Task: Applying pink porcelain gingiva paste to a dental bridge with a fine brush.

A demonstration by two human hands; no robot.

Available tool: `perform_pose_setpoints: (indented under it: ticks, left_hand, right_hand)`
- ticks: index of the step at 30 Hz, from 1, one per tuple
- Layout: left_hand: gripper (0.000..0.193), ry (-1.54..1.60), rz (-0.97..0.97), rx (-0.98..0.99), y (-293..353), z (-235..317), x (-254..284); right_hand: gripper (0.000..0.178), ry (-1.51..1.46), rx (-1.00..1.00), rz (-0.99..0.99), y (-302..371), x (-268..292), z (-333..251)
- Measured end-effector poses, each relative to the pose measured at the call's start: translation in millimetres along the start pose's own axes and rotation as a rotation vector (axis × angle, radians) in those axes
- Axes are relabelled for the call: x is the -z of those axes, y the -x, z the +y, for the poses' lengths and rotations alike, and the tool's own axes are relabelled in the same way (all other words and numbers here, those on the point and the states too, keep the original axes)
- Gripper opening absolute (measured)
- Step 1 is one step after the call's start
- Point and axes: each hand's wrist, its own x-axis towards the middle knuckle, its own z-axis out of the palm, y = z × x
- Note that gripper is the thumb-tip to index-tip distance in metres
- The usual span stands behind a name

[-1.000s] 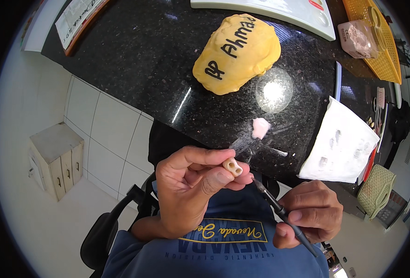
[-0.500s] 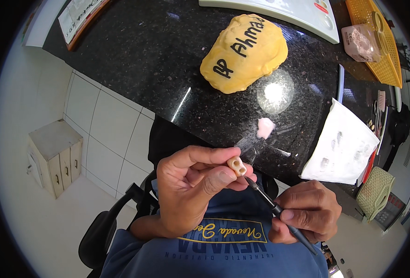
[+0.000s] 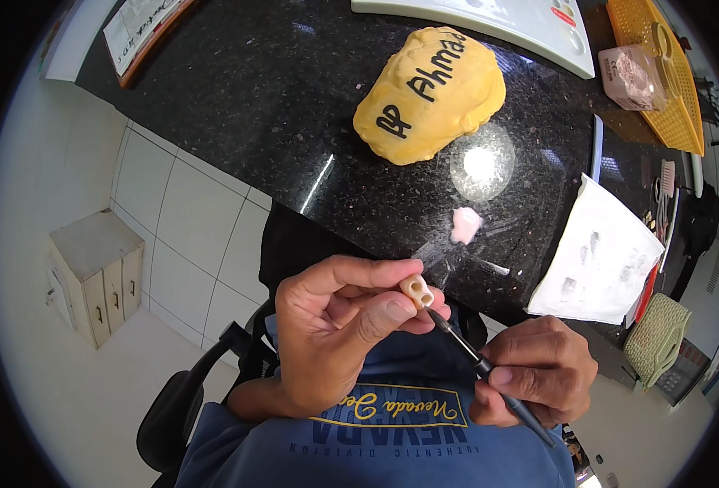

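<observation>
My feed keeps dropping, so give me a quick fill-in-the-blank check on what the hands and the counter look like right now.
1. The left hand pinches a small cream tooth-shaped piece between thumb and ____.
2. The right hand grips a thin dark tool whose tip meets the piece from its ____ side.
3. The large mould on the black counter is ____ in colour.
4. The small soft lump lying on the counter near a clear film is ____.

Missing words: fingers; lower right; yellow; pink
</observation>
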Motion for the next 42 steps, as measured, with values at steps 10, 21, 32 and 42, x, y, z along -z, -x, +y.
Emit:
perform_pose_setpoints:
  ticks: [10, 21, 32, 42]
  left_hand:
    - [0.021, 0.013, -0.013, -0.01, -0.3, -0.3, 0.2]
    - [0.021, 0.012, -0.002, -0.015, -0.3, -0.4, -0.9]
    - [0.018, 0.098, -0.039, -0.075, 0.5, -3.3, 2.1]
    - [0.018, 0.028, -0.019, -0.116, 0.7, -4.3, 1.2]
  right_hand:
    - [0.029, -0.015, 0.027, 0.015, 1.7, 1.1, 2.5]
    - [0.028, -0.029, 0.018, 0.028, 2.8, -0.2, 3.5]
    - [0.022, 0.071, -0.162, 0.272, 1.1, -0.8, -9.4]
    - [0.021, 0.187, -0.266, 0.281, -1.1, -8.4, -3.2]
